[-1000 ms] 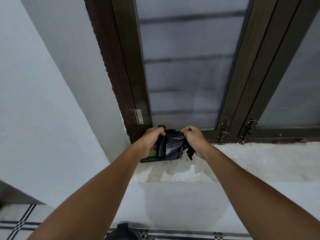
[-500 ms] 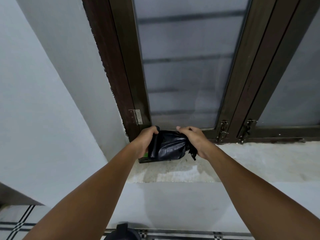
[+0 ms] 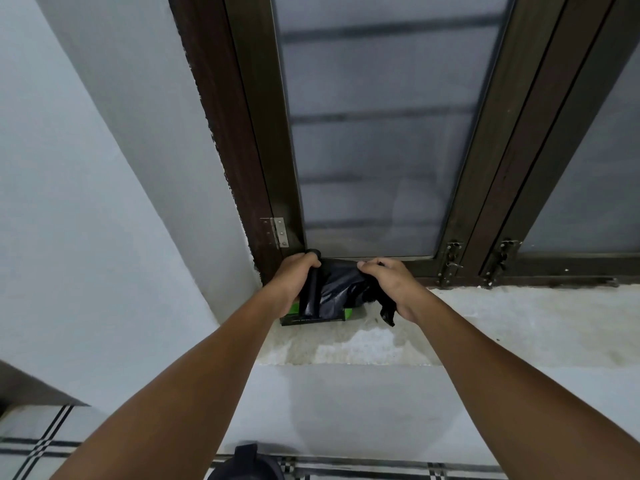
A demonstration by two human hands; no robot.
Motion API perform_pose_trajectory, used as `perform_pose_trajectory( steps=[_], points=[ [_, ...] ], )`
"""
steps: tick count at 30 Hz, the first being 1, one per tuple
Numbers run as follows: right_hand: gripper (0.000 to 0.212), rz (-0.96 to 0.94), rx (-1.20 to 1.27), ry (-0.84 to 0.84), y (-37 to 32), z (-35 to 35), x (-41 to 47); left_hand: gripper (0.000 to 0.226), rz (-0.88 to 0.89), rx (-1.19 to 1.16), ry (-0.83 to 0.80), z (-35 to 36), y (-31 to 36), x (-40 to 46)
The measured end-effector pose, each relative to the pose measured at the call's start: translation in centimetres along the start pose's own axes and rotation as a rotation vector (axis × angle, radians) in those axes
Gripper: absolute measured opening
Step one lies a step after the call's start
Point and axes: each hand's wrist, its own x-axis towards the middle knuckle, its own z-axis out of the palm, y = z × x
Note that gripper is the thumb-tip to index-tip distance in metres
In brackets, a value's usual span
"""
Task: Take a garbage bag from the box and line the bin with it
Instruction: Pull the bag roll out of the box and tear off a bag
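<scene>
Single head-worn wide-angle view, facing forward and down along both outstretched forearms toward window sill (image 3: pixel 519 327) and frosted window (image 3: pixel 374 133). Sill at arm's reach; tiled floor (image 3: pixel 31 445) at bottom edge. Strong edge distortion. No second view.

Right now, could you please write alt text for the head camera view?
Both hands hold a black garbage bag roll above a green box on a concrete window sill: left hand grips the roll, right hand pulls the loose bag.
</scene>
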Motion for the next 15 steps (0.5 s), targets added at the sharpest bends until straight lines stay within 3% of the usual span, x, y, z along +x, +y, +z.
perform_pose_trajectory(
  steps=[3,7,11,15],
  points=[
    [0.018,0.050,0.073,0.008,-0.1,0.0,-0.1,0.017,0.009,0.022,-0.027,-0.1,-0.4,0.3],
    [0.027,0.040,0.021,-0.006,-0.3,-0.3,-0.3,0.017,0.033,0.065,-0.016,-0.1,-0.5,0.3],
    [0.019,0.039,0.051,0.017,-0.9,-0.1,-0.7,0.028,-0.032,0.063,0.001,0.4,0.1,-0.3],
    [0.015,0.010,-0.070,-0.021,-1.2,0.4,-1.0,0.031,-0.110,0.049,0.008,0.6,0.3,-0.6]
  ],
)
